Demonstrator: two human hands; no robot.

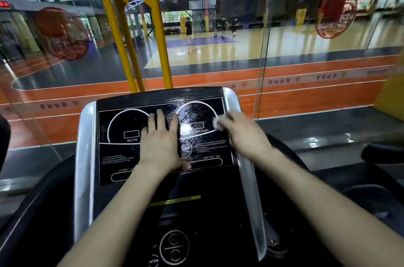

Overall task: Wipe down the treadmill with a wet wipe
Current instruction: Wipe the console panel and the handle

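Left hand: our left hand (160, 144) lies flat with straight fingers, pressed on the middle of the display panel (118, 157) of the treadmill (207, 212).
Right hand: our right hand (244, 133), blurred by motion, grips the wet wipe (216, 123) as a small white wad at the panel's right edge, just beside the silver side rail (247, 179).
Risk, controls: we judge that the flat palm, or a low pass over the round buttons (174, 247), could press a control.
Risk, moisture: wet streaks glint on the right dial, and excess liquid could seep into the panel's seams.
Risk, coverage: the wadded wipe touches little, and the left dial looks dry and may be missed.
Materials: glossy black panel with white printed lines, smooth curved silvery rails, matte black body, soft crumpled wipe.
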